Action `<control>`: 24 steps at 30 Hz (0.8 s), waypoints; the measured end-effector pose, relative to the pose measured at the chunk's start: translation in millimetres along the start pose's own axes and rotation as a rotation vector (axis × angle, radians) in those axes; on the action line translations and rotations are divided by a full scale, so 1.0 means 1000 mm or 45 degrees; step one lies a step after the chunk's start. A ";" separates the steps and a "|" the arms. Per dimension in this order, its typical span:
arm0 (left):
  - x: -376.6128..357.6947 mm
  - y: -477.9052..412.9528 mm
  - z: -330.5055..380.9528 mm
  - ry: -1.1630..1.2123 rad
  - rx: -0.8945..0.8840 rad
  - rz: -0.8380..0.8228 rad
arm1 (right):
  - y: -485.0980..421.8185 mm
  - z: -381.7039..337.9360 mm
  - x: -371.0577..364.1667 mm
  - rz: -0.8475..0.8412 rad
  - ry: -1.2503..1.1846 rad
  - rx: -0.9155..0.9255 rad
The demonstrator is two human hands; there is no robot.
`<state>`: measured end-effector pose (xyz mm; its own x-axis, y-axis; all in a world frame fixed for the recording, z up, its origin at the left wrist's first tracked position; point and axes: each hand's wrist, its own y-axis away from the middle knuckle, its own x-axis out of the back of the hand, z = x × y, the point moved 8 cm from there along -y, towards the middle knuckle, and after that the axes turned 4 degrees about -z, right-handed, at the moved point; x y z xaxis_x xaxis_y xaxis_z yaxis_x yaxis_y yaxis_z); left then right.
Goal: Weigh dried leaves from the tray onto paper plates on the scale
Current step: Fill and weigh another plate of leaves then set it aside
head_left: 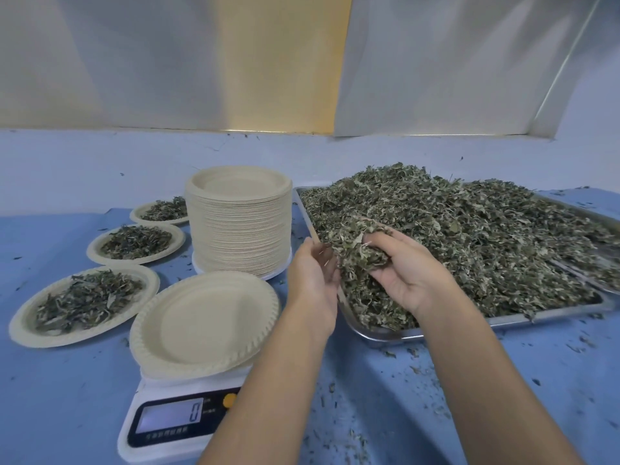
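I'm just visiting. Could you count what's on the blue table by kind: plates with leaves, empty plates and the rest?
Paper plates with leaves: 3
Scale: 1
Empty paper plate on it: 1
Stack of empty plates: 1
Metal tray heaped with dried leaves: 1
Total: 7
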<state>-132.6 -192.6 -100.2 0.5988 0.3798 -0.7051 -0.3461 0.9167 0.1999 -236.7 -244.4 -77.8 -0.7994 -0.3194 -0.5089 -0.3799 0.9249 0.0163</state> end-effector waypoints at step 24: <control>0.123 0.053 0.172 -0.452 -0.733 0.482 | 0.023 0.073 -0.167 -0.499 1.611 0.428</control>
<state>47.1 -75.9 -59.6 0.5268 0.7607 -0.3792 -0.8360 0.5442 -0.0697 -77.9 -154.8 -55.0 -0.6113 -0.3709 0.6992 -0.6928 0.6778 -0.2462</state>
